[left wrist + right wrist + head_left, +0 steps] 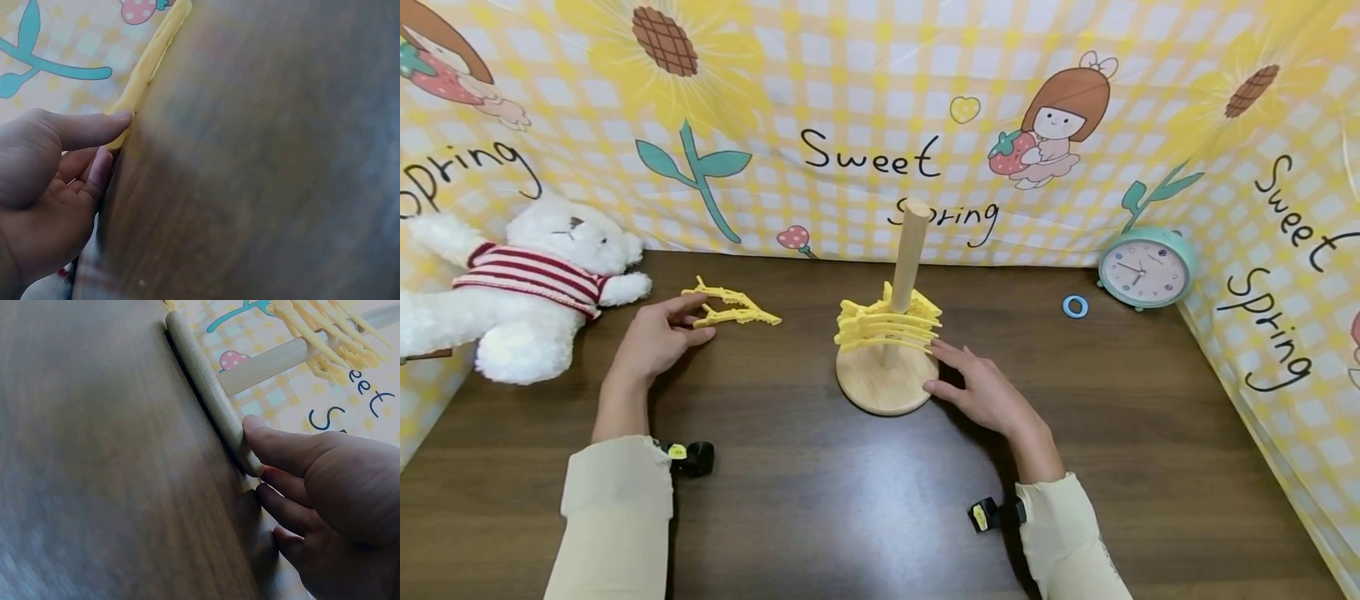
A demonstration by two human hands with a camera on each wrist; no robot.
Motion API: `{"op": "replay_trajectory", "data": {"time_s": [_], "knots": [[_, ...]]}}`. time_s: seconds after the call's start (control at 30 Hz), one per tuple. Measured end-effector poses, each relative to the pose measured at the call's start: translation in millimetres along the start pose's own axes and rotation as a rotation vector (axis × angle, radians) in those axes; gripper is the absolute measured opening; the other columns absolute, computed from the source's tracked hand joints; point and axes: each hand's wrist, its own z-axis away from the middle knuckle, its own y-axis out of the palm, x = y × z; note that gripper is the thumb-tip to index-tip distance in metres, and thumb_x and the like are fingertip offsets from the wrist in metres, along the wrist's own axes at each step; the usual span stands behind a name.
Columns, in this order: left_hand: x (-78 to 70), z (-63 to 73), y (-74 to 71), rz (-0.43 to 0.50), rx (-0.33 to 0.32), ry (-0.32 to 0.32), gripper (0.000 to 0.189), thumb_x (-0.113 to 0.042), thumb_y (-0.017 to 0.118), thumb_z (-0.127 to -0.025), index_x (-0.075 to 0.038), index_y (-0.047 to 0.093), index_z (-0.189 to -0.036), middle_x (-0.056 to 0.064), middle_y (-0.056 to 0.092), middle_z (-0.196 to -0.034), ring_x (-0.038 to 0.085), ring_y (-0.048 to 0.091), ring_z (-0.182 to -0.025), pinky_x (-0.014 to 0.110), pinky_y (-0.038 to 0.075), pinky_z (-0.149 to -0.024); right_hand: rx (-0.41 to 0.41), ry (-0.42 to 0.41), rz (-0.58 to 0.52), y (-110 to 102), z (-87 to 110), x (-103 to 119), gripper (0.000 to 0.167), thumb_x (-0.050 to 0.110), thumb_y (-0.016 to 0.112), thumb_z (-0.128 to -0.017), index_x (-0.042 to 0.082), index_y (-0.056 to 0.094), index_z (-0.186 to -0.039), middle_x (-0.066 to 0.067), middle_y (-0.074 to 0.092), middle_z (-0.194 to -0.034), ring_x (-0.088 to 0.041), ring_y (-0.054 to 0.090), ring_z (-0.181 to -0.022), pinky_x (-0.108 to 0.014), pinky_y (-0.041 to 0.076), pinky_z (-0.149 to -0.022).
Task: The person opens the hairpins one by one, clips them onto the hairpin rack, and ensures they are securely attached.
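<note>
My left hand [658, 337] pinches a yellow V-shaped plastic piece [741, 312] with knobbly edges between thumb and fingers. In the left wrist view, that yellow piece [150, 69] shows edge-on, low by the tabletop; whether it touches is unclear. A wooden stand [887, 392] with a round base and upright post stands at the centre. Several similar yellow pieces [883, 325] ring its post in a stack, above the base in the right wrist view. My right hand [992, 392] holds the base's right rim, its thumb [262, 434] on the edge and fingers beside it.
A white teddy bear [561, 275] in a striped top leans at the left. At the back right stand a mint alarm clock [1146, 268] and a blue ring [1075, 307]. A printed cloth [865, 100] closes off the rear and sides of the dark wooden table [805, 492].
</note>
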Motion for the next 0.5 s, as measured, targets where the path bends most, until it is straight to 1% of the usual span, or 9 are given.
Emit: {"op": "replay_trajectory", "data": {"time_s": [0.07,0.13,0.23,0.33,0.5], "knots": [[0.0,-0.3,0.0,0.017,-0.008,-0.002,0.053,-0.012,0.072,-0.096,0.0,0.054,-0.145,0.023,0.063,-0.12,0.023,0.054,-0.103,0.018,0.043,-0.076,-0.001,0.0,0.002,-0.3,0.0,-0.3,0.059,0.032,0.065,-0.101,0.008,0.047,-0.152,-0.008,0.038,-0.159,-0.047,0.025,-0.146,-0.058,0.025,-0.118],[-0.2,0.0,-0.2,0.033,-0.012,-0.009,0.051,-0.011,0.072,-0.096,0.001,0.056,-0.143,0.024,0.063,-0.121,0.019,0.054,-0.101,0.013,0.043,-0.072,-0.001,0.0,0.004,-0.1,-0.1,-0.9,0.059,0.033,0.065,-0.101,0.008,0.047,-0.152,-0.007,0.038,-0.159,-0.047,0.025,-0.146,-0.058,0.025,-0.118],[-0.8,1.8,-0.8,0.034,-0.012,-0.027,0.049,-0.014,0.073,-0.096,0.001,0.058,-0.14,0.023,0.064,-0.119,0.017,0.055,-0.099,0.014,0.044,-0.072,-0.003,-0.006,0.004,0.8,-0.4,-1.8,0.059,0.033,0.065,-0.101,0.009,0.047,-0.152,-0.007,0.038,-0.159,-0.047,0.026,-0.146,-0.058,0.025,-0.118],[-3.2,4.5,-1.9,0.037,0.007,-0.039,0.049,-0.018,0.074,-0.095,0.002,0.06,-0.137,0.022,0.064,-0.116,0.013,0.056,-0.095,0.015,0.045,-0.072,-0.005,-0.01,-0.002,1.5,-0.5,-2.8,0.059,0.032,0.066,-0.101,0.009,0.048,-0.152,-0.007,0.039,-0.159,-0.047,0.026,-0.146,-0.059,0.023,-0.118],[-10.6,7.1,-5.8,0.033,0.041,-0.044,0.051,-0.029,0.074,-0.095,0.001,0.063,-0.135,0.023,0.067,-0.119,0.0,0.057,-0.09,0.013,0.047,-0.074,-0.01,-0.005,-0.005,-0.1,-0.2,-3.4,0.059,0.032,0.066,-0.101,0.01,0.048,-0.152,-0.007,0.04,-0.159,-0.047,0.025,-0.146,-0.06,0.024,-0.118]]}}
